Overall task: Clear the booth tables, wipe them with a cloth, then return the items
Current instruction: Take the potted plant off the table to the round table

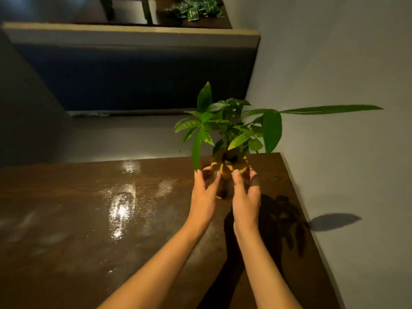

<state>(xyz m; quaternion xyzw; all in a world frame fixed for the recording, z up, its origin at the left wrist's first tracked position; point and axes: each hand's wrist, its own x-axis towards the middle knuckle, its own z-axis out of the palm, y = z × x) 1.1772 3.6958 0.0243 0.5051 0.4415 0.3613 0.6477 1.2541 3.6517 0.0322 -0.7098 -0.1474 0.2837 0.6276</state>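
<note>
Both hands on the potted plant (225,130), near the far right corner of the booth table (89,219), close to the grey wall (334,63).

Left hand (204,197): fingers curled round the left side of the yellow pot (227,169), thumb on the near face, fingertips reaching up by the rim. Gripping.

Right hand (246,197): same on the right side, thumb pressed on the front of the pot, fingers wrapped behind it. Gripping.

Pot sits between the 2 hands, upright or close to it. Cannot tell whether its base touches the table or is held just above; hands block the bottom. A small dark-and-yellow bit shows below the pot between the palms, unclear what it is.

Plant: broad green leaves fan out over the pot, 1 long leaf sticks out right across the wall. Its shadow falls on the table's right edge and on the wall.

Table: dark wood-grain top, wet streaks and bright glare patches left of the hands, mid-table. Looks freshly wiped, still damp.

Beyond the table: blue padded booth seat back (133,74) with a pale top edge. Behind that, another dark table (200,23) with a heap of green sachets (196,7), plus dark furniture legs at the top left, details too small to tell.
</note>
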